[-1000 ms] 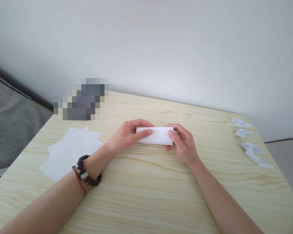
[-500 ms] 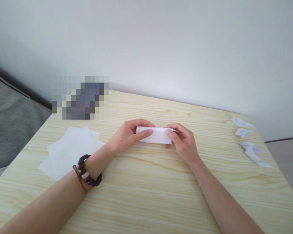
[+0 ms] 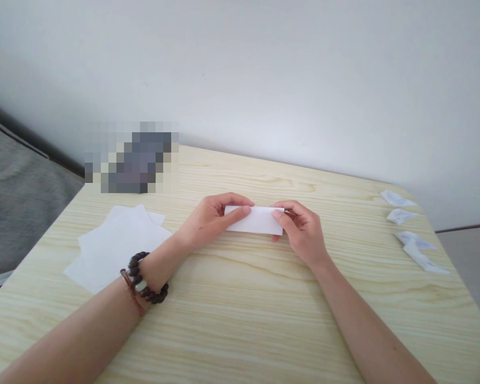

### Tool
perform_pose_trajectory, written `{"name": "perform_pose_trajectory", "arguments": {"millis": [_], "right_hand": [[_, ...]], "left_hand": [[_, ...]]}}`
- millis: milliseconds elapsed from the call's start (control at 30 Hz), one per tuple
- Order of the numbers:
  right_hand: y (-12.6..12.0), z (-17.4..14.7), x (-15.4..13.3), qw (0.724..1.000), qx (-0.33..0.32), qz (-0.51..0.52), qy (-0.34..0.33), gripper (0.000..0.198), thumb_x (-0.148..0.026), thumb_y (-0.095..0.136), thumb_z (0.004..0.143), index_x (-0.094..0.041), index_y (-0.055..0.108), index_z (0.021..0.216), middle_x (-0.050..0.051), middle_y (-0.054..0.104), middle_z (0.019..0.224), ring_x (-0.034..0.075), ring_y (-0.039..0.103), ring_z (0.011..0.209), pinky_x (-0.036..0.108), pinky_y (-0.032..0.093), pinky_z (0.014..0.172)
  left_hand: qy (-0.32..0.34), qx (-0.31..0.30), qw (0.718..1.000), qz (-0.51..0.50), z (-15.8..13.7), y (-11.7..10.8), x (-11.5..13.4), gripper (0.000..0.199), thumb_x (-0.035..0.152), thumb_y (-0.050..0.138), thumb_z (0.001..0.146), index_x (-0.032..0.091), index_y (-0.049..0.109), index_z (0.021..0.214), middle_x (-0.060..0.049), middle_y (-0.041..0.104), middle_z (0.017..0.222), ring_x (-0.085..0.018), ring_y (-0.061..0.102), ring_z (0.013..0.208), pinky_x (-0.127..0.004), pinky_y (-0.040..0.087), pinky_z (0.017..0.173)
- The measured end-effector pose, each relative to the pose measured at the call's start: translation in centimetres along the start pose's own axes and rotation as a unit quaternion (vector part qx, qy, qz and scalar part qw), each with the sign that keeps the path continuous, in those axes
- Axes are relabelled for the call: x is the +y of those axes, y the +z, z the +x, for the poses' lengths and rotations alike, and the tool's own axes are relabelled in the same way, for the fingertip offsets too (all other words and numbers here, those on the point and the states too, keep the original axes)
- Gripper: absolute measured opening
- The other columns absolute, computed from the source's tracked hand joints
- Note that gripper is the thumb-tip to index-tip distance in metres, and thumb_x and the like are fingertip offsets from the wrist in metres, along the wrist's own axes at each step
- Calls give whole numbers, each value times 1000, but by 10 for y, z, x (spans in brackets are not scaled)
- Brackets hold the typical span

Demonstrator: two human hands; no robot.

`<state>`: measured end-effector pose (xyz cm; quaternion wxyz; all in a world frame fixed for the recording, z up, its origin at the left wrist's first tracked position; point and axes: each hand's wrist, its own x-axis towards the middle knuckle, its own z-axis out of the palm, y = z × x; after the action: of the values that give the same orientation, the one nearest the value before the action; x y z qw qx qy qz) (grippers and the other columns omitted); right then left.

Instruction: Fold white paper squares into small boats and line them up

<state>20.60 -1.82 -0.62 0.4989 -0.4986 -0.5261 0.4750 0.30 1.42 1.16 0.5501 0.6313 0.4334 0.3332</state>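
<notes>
White paper strip (image 3: 260, 221) sits between my left hand (image 3: 208, 221) and right hand (image 3: 306, 234), over the bench (image 3: 244, 320); both pinch its ends, the left reaching further in.

A plain, pale wall (image 3: 264, 80) rises behind a light wood-grained table (image 3: 240, 330), whose far right corner is rounded. Soft light leaves the wall brighter low down, toward the middle. Grey, fabric-like material (image 3: 20, 202) shows beyond the table's left side, and a pale surface (image 3: 472, 261) with a dark upper edge beyond its right.
</notes>
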Motion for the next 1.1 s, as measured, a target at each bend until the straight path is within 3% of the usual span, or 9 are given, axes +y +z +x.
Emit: {"name": "perform_pose_trajectory", "arguments": {"millis": [1100], "right_hand": [[0, 0, 2, 1000, -6, -2, -9, 12, -31, 65, 81, -21, 67, 88, -1, 65, 72, 11, 58, 55, 22, 55, 39]], "left_hand": [[-11, 13, 1000, -8, 1, 1, -5, 32, 43, 68, 79, 17, 70, 97, 0, 64, 79, -10, 52, 65, -21, 38, 55]]}}
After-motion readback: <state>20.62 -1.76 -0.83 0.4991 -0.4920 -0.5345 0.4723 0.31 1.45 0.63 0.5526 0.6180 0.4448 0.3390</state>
